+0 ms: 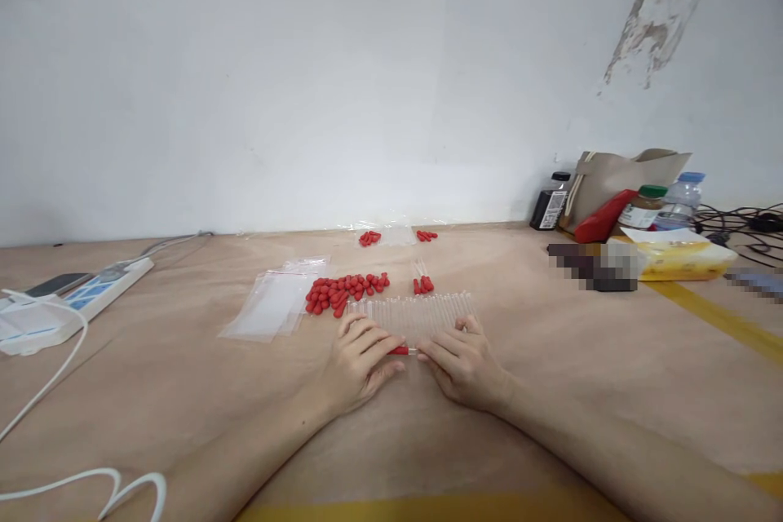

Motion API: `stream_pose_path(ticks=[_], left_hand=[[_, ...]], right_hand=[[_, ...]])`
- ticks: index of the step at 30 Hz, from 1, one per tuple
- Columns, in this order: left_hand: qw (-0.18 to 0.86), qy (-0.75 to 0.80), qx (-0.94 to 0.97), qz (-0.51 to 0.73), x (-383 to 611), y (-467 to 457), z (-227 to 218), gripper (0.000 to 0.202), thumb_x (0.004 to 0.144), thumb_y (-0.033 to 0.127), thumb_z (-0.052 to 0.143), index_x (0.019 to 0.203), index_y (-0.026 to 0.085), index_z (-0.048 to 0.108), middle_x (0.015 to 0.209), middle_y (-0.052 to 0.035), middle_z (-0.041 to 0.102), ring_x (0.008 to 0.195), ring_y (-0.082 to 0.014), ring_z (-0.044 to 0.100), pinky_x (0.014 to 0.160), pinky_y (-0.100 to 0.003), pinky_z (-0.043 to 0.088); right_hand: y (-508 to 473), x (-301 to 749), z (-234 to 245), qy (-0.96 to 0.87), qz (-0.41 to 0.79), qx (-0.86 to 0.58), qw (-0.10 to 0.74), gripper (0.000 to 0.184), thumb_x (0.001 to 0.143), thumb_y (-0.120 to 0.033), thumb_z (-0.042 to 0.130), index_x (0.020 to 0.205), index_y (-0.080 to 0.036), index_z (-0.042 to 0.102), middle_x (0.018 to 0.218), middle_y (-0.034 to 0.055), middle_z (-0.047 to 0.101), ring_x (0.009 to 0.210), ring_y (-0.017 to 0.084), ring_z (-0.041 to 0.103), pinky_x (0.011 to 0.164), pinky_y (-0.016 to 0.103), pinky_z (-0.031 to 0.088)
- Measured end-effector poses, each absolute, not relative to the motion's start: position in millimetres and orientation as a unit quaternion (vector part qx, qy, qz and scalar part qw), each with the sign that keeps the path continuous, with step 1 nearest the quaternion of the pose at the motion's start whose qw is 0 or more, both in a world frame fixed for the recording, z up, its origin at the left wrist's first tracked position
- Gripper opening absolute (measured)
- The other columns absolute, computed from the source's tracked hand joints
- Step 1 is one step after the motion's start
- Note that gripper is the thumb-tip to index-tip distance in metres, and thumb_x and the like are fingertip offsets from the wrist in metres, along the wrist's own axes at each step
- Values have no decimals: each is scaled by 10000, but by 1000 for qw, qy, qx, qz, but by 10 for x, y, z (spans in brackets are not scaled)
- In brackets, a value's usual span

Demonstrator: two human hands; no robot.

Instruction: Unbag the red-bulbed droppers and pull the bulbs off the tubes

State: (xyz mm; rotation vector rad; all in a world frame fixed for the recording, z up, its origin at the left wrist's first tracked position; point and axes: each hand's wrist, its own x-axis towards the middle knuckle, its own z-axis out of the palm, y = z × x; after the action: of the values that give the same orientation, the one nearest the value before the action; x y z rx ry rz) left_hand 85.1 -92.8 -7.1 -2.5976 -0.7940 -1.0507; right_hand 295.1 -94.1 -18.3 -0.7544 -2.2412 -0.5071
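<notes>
My left hand (362, 360) is closed on a red rubber bulb (400, 351), which lies level between its fingertips and thumb. A thin clear tube (413, 351) runs from the bulb's right end into the fingertips of my right hand (463, 360), which is closed on it. Just beyond both hands, a row of clear glass tubes (416, 318) lies side by side on the table. A heap of loose red bulbs (342, 291) sits behind my left hand. Several droppers, tubes fitted with red bulbs (422, 285), lie behind the row.
Clear plastic bags (266, 306) lie left of the heap. More red bulbs (369, 238) rest near the wall. A white power strip (91, 302) with cables stands at left. At right are a dark bottle (549, 202), a beige bag (612, 175) and a yellow tissue pack (688, 257).
</notes>
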Motion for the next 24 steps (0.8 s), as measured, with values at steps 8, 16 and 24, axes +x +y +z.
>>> stream_pose_path(ticks=[8, 16, 24], left_hand=[[158, -246, -891, -349, 854, -933, -61, 109, 800, 293, 555, 760, 202, 602, 603, 35, 606, 608, -111, 469, 818, -349, 309], [169, -214, -894, -354, 854, -968, -13, 203, 826, 327, 512, 693, 193, 583, 529, 46, 567, 576, -111, 423, 805, -348, 285], [199, -170, -909, -326, 852, -998, 14, 192, 821, 256, 526, 651, 168, 549, 486, 54, 512, 555, -100, 407, 780, -334, 292]], right_hand=[[-978, 2986, -162, -887, -204, -251, 329, 158, 839, -197, 424, 766, -184, 564, 563, -24, 532, 542, 91, 429, 621, 289, 224], [-1018, 3006, -158, -883, -204, -225, 359, 169, 832, -199, 454, 688, -162, 534, 533, -32, 501, 531, 86, 389, 602, 288, 203], [-1066, 3034, -150, -891, -204, -215, 343, 134, 836, -203, 458, 730, -166, 532, 537, -42, 501, 553, 85, 394, 618, 296, 206]])
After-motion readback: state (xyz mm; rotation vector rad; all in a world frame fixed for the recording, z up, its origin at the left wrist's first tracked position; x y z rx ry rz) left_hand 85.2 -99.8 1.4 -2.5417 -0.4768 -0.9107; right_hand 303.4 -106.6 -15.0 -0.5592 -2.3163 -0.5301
